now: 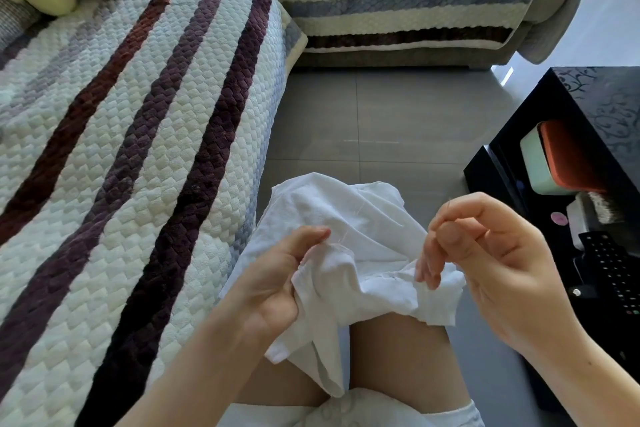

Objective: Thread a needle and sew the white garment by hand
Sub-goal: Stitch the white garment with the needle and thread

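The white garment (360,236) lies bunched over my knees in the lower middle of the view. My left hand (277,281) grips a fold of it, thumb and forefinger pinching the cloth at a seam edge. A thin pale thread (349,229) seems to rise from that pinched spot toward the right. My right hand (485,253) hovers over the garment's right side with curled fingers pinched together, as if on a needle or thread. The needle itself is too fine to make out.
A quilted striped sofa cover (121,149) fills the left side, with a second sofa section (381,3) across the back. A black low table (588,149) stands at the right, holding an orange and green box (554,159) and a remote (616,274). Grey floor tiles (363,114) lie ahead.
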Demonstrator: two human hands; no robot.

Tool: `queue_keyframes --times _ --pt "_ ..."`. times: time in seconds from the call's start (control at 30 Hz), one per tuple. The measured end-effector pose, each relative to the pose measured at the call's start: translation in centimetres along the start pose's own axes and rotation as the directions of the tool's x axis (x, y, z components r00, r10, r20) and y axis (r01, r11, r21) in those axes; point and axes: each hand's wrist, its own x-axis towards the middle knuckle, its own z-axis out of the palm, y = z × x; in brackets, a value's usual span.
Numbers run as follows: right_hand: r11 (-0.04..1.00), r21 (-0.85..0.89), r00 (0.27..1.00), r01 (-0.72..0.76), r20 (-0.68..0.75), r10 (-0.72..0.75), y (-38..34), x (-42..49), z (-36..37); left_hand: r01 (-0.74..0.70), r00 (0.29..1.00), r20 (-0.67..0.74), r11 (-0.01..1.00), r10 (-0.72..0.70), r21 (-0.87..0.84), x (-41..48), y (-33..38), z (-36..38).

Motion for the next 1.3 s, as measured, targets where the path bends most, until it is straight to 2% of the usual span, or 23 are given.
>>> queue_keyframes --times 0.07,0.13,0.17,0.2,0.23,0.27,0.3,0.33,0.4,0.5,0.6,0.67,0.8,0.97,1.03,1.17,1.3 --pt "0.997 0.04 0.998 -0.066 0.008 0.066 0.2 0.1 -0.2 -0.042 0.999 0.027 0.999 0.043 -0.034 -0.3 0.5 0.1" --pt "0.992 0.062 0.994 -0.112 0.021 0.111 0.3 0.3 -0.3 -0.073 0.997 0.038 0.997 0.072 0.026 -0.2 0.9 0.1" --pt "0.991 0.063 0.992 -0.122 0.023 0.121 0.4 0.4 -0.4 -0.116 0.993 0.001 0.984 0.117 0.139 0.0 1.0 0.1" --pt "0.99 0.062 0.992 -0.125 0.022 0.124 0.5 0.5 -0.4 -0.19 0.974 -0.05 0.92 0.22 0.343 0.4 1.0 0.0" --pt "0.99 0.061 0.992 -0.125 0.021 0.124 0.5 0.6 -0.5 -0.259 0.925 -0.081 0.773 0.371 0.579 1.1 1.2 -0.2" --pt "0.99 0.061 0.992 -0.124 0.021 0.123 0.5 0.6 -0.5 -0.306 0.849 -0.054 0.571 0.526 0.762 1.8 1.5 -0.2" --pt "0.991 0.059 0.992 -0.123 0.022 0.122 0.5 0.6 -0.6 -0.33 0.773 0.011 0.387 0.635 0.861 2.4 1.8 -0.1" --pt "0.991 0.056 0.992 -0.123 0.023 0.122 0.5 0.5 -0.6 -0.338 0.72 0.079 0.25 0.689 0.907 3.1 2.3 0.0" --pt "0.991 0.048 0.992 -0.122 0.024 0.12 0.6 0.5 -0.5 -0.314 0.678 0.16 0.086 0.717 0.945 4.5 3.0 0.2" --pt "0.993 0.035 0.993 -0.116 0.025 0.115 0.7 0.5 -0.4 -0.263 0.716 0.202 -0.011 0.668 0.965 6.6 3.4 0.6" --pt "0.994 0.015 0.993 -0.112 0.03 0.112 0.9 0.5 -0.3 -0.241 0.787 0.168 0.045 0.594 0.969 7.7 3.5 1.7" --pt "0.993 0.012 0.993 -0.113 0.032 0.113 0.9 0.6 -0.2 -0.257 0.81 0.148 0.118 0.568 0.959 8.0 3.7 2.7" --pt "0.994 -0.007 0.994 -0.106 0.028 0.106 0.9 0.6 -0.2 -0.221 0.845 0.095 0.182 0.526 0.958 8.9 3.8 4.2" --pt "0.994 -0.034 0.995 -0.101 0.012 0.102 0.8 0.6 -0.3 -0.201 0.899 -0.018 0.449 0.438 0.871 8.9 3.8 4.6" --pt "0.994 -0.045 0.995 -0.098 0.014 0.099 0.8 0.6 -0.4 -0.225 0.901 -0.026 0.519 0.433 0.825 8.5 4.5 4.4" --pt "0.994 -0.063 0.995 -0.09 -0.038 0.087 0.8 1.3 -0.5 -0.309 0.904 0.036 0.591 0.426 0.746 6.5 6.9 4.4" --pt "0.995 -0.056 0.991 -0.078 -0.114 0.071 0.5 2.4 -0.6 -0.381 0.877 0.083 0.581 0.473 0.719 3.6 9.4 4.9"
